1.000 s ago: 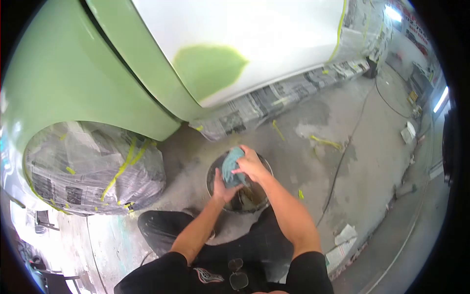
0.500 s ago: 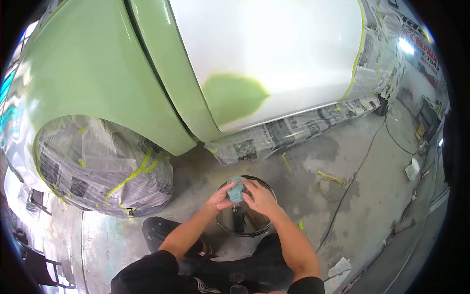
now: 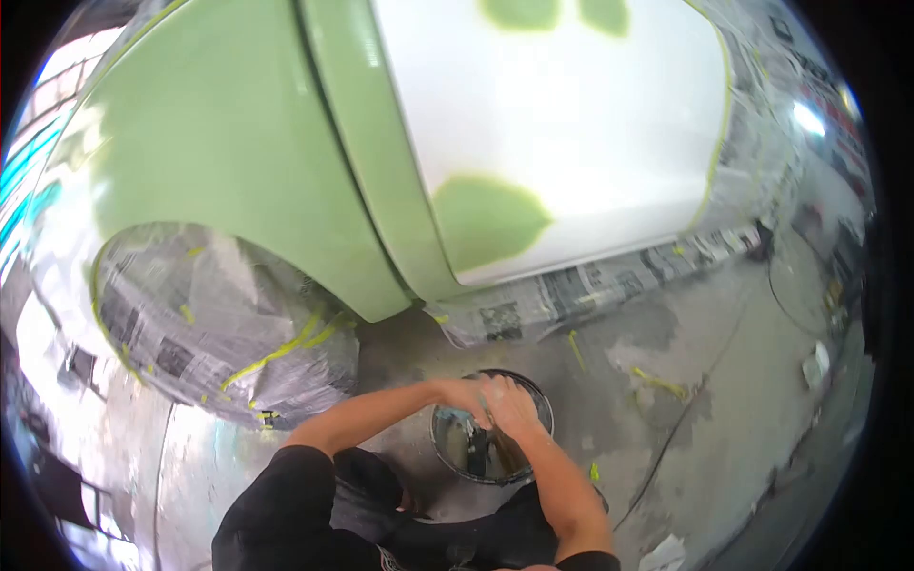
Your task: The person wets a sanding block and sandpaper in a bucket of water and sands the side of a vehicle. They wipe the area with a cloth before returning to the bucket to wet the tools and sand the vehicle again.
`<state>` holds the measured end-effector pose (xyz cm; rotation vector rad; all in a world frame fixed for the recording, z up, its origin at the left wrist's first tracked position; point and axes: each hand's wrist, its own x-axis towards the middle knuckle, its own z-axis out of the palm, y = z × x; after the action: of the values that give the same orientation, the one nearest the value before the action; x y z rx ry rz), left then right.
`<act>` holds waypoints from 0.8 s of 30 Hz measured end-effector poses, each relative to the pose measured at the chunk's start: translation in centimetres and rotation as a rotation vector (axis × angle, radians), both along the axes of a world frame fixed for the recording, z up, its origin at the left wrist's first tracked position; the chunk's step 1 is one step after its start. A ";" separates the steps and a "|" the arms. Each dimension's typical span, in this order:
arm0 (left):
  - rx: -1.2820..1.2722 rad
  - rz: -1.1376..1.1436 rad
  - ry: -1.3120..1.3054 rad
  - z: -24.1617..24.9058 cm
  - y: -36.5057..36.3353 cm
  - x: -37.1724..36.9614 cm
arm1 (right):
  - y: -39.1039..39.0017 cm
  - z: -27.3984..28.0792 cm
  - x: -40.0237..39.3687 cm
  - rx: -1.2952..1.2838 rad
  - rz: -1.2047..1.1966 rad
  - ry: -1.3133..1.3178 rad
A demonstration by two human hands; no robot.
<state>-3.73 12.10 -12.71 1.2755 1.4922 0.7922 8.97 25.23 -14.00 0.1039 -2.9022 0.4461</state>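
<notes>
Both my hands are pressed together above a round dark bucket (image 3: 546, 433). My left hand (image 3: 465, 395) is closed, its fingers meeting those of my right hand (image 3: 506, 404), which is wrapped over from the other side. The crumpled blue-green cloth that showed between them earlier is now almost wholly covered by the fingers. Liquid in the bucket looks dark and reflective, and a dark shape shows in it below my hands.
Ahead stands a vehicle with a green panel (image 3: 228, 124) and a white panel (image 3: 581, 114) with green patches. Newspaper masking (image 3: 219, 324) wraps the wheel and lower edge. Yellow tape scraps (image 3: 659, 383) and a cable (image 3: 666, 445) lie on the concrete floor.
My hands have closed tightly together around the cloth, hiding it, and my left elbow has swung outward. The view has shifted, so the vehicle and bucket appear lower and farther right.
</notes>
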 end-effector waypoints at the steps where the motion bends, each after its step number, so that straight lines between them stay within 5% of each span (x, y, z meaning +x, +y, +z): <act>1: 0.059 -0.041 0.091 -0.4 0.4 0.0 | -0.1 -1.0 -0.4 0.013 -0.066 -0.011; 4: 0.188 0.038 0.465 -3.6 0.7 0.2 | 0.0 -4.3 -0.9 0.028 -0.117 0.061; 6: 0.222 0.189 0.736 -6.7 0.5 0.4 | -0.3 -3.9 -1.3 0.057 -0.133 -0.258; 7: 0.215 0.256 0.808 -6.3 0.2 1.1 | -0.4 -4.6 -1.5 0.002 -0.116 -0.186; 9: 0.059 0.292 0.853 -4.2 0.1 2.7 | -0.1 -6.4 -1.5 -0.127 -0.101 -0.051; 11: -0.026 0.216 0.960 -0.8 0.0 3.2 | 1.7 -7.9 -2.5 -0.567 -0.055 -0.121; 15: 0.445 0.249 1.246 -2.7 -0.1 1.5 | 0.9 -1.8 -2.0 -0.930 -0.305 -0.389; 17: 0.709 0.306 1.422 -2.7 -0.2 1.1 | 2.6 -3.7 -2.6 -0.735 -0.322 -0.227; 20: 0.391 0.442 1.130 -2.1 -0.4 0.8 | 0.5 1.2 -0.1 -0.377 -0.239 0.150; 24: -0.015 0.477 0.037 4.5 -1.4 0.3 | -0.2 3.4 1.0 -0.175 -0.059 0.372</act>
<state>-3.43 10.69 -8.17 0.9333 1.8596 1.0630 9.95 25.07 -10.62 0.0657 -2.4847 0.5969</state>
